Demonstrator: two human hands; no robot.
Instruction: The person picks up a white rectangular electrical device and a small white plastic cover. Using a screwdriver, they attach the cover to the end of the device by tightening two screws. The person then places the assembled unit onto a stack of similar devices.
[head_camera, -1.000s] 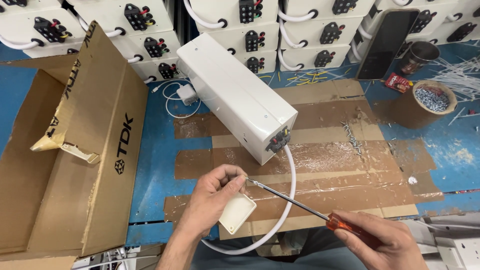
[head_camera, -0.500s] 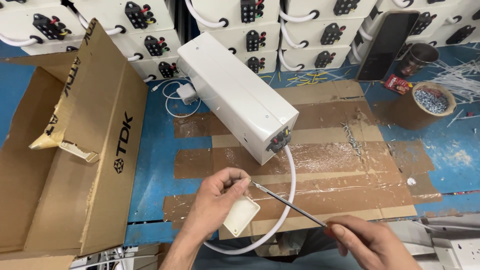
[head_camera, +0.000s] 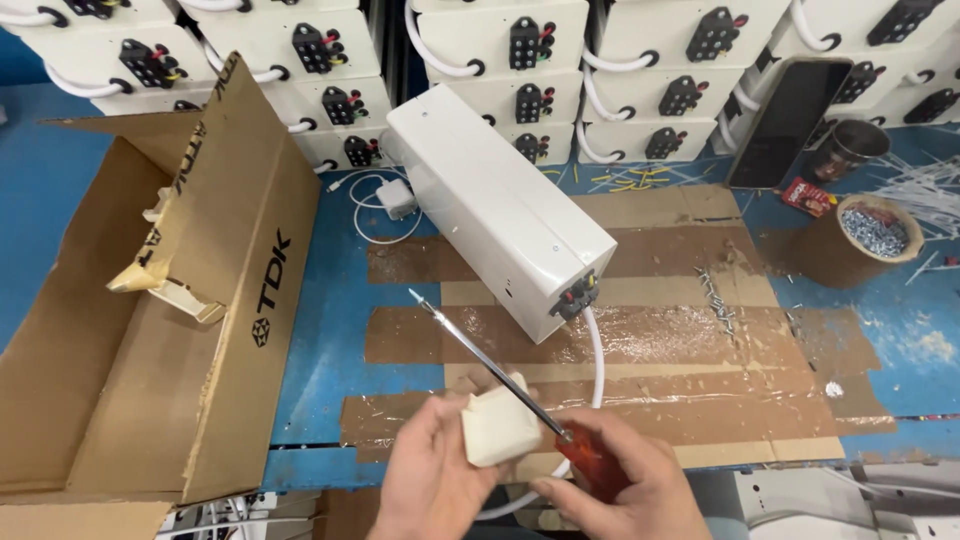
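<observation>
White plastic block (head_camera: 500, 427) is sitting clasped in the left hand (head_camera: 435, 480). Right hand (head_camera: 620, 490) is gripping a red-handled screwdriver (head_camera: 520, 392), its shaft crossing over the block toward the white box (head_camera: 495, 205).

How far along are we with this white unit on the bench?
Done, by the look of it: the white box lies on the taped cardboard with its white cable attached. In hand: the left hand holds a small white plug block; the right hand grips a red-handled screwdriver. Left: the block looks unfastened; loose screws lie nearby.
</observation>
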